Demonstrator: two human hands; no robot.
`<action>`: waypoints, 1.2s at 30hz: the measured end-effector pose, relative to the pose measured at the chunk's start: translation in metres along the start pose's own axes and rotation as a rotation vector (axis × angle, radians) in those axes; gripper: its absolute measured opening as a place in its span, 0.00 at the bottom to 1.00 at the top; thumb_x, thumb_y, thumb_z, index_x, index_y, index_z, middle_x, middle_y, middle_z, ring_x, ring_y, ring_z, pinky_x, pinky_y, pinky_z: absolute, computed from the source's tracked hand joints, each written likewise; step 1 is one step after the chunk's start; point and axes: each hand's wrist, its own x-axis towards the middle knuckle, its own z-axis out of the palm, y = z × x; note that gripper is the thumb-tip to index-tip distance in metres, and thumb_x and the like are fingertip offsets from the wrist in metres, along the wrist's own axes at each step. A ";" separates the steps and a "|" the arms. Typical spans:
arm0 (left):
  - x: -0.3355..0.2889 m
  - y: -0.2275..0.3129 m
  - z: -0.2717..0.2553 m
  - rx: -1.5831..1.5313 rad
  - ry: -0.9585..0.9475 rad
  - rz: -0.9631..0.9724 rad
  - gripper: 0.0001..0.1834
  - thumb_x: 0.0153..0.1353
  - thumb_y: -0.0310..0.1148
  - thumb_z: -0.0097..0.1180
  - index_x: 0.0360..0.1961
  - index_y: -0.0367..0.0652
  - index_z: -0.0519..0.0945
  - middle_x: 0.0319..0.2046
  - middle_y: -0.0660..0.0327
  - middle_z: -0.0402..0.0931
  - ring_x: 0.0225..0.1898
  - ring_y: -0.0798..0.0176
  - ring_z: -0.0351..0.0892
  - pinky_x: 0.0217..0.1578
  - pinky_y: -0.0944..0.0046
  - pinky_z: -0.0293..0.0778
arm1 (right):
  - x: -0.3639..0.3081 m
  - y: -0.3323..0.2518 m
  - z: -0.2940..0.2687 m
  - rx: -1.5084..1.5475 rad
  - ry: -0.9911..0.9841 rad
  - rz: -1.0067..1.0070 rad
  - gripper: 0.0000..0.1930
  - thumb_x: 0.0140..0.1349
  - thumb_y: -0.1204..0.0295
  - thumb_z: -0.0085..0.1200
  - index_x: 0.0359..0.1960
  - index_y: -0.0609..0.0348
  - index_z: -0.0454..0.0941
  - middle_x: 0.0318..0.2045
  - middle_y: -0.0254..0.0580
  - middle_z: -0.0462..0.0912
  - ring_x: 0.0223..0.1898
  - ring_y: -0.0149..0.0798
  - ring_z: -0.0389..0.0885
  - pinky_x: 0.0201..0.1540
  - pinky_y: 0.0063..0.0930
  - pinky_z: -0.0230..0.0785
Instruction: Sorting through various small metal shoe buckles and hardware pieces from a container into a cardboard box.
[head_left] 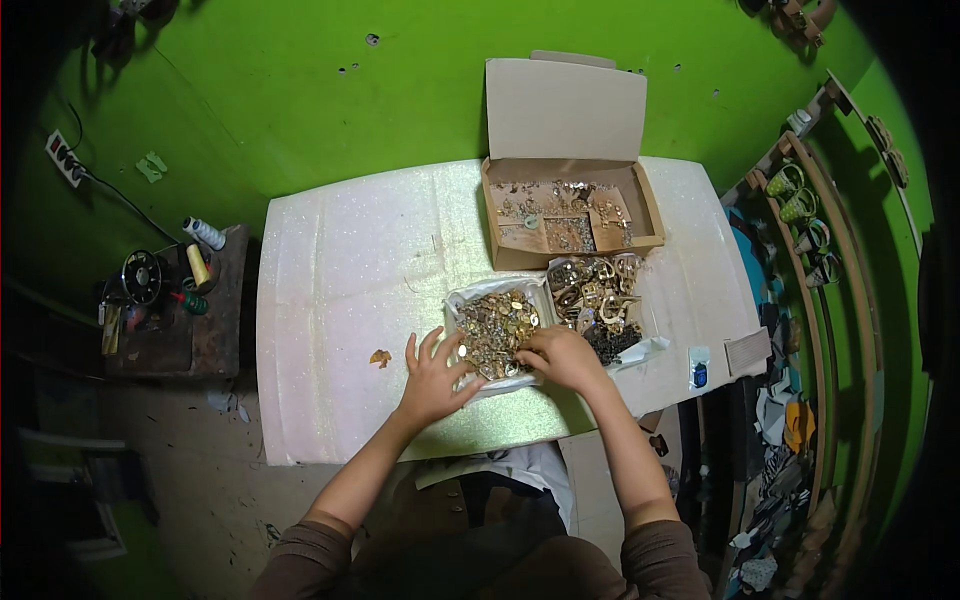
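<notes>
A white-lined tray (449,312) full of small gold and silver metal pieces (495,328) stands near the front edge of the table. At its left front corner rests my left hand (432,382), fingers spread, fingertips along the rim. My right hand (562,358) reaches over the tray's right side, its fingers bent down among the pieces. Whatever its fingertips hold, if anything, is too small to make out. Touching the tray on the right is a second container with larger gold buckles (598,290) and dark beads or chain (612,342).
Behind the trays, an open cardboard box (500,258) holds scattered small metal bits. A gold-brown scrap (380,357) lies left of my hand. Toward the right edge sit a blue item in a packet (698,368) and a grey block (747,352). A sewing machine (141,277) stands far left.
</notes>
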 end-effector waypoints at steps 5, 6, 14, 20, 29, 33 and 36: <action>0.007 -0.002 0.005 -0.021 0.139 -0.123 0.15 0.58 0.43 0.45 0.31 0.46 0.80 0.52 0.57 0.64 0.59 0.47 0.50 0.59 0.41 0.35 | 0.038 -0.008 0.028 -0.127 0.337 -0.152 0.11 0.51 0.75 0.49 0.38 0.57 0.76 0.38 0.42 0.75 0.40 0.45 0.74 0.44 0.36 0.67; 0.007 -0.001 0.004 -0.016 0.142 -0.129 0.15 0.58 0.43 0.45 0.31 0.46 0.80 0.52 0.57 0.64 0.59 0.47 0.50 0.59 0.41 0.35 | 0.039 -0.009 0.029 -0.125 0.335 -0.160 0.11 0.51 0.75 0.49 0.38 0.57 0.76 0.38 0.42 0.75 0.40 0.45 0.74 0.44 0.36 0.67; 0.036 -0.012 0.004 -0.031 0.182 -0.054 0.13 0.57 0.38 0.47 0.32 0.42 0.79 0.47 0.55 0.68 0.56 0.49 0.58 0.59 0.45 0.44 | 0.045 -0.009 0.042 -0.139 0.267 -0.062 0.14 0.47 0.78 0.51 0.39 0.56 0.75 0.40 0.41 0.74 0.41 0.45 0.74 0.44 0.35 0.67; 0.046 -0.042 0.008 -0.001 0.270 -0.130 0.10 0.53 0.31 0.49 0.35 0.40 0.78 0.44 0.55 0.70 0.53 0.52 0.62 0.58 0.48 0.48 | 0.042 -0.011 0.036 -0.102 0.297 -0.053 0.11 0.49 0.77 0.51 0.36 0.56 0.76 0.36 0.41 0.75 0.40 0.45 0.74 0.43 0.34 0.68; 0.064 -0.061 0.019 0.054 0.375 -0.247 0.13 0.52 0.31 0.49 0.40 0.42 0.76 0.45 0.56 0.68 0.53 0.54 0.61 0.56 0.51 0.51 | 0.111 -0.025 0.030 0.035 0.454 -0.047 0.07 0.50 0.76 0.50 0.31 0.58 0.77 0.31 0.44 0.76 0.36 0.47 0.75 0.40 0.36 0.69; 0.061 -0.081 0.024 0.030 0.357 -0.340 0.13 0.51 0.30 0.48 0.39 0.43 0.77 0.45 0.57 0.68 0.51 0.54 0.62 0.55 0.53 0.53 | 0.166 -0.022 0.033 0.046 0.422 -0.067 0.07 0.49 0.77 0.48 0.30 0.60 0.77 0.31 0.49 0.76 0.36 0.49 0.75 0.39 0.37 0.69; 0.052 -0.092 0.032 0.016 0.322 -0.367 0.13 0.50 0.30 0.48 0.38 0.44 0.77 0.45 0.56 0.68 0.50 0.54 0.64 0.53 0.53 0.56 | 0.196 -0.027 0.045 -0.154 0.094 0.261 0.09 0.49 0.76 0.48 0.32 0.62 0.78 0.34 0.51 0.78 0.40 0.49 0.77 0.41 0.35 0.71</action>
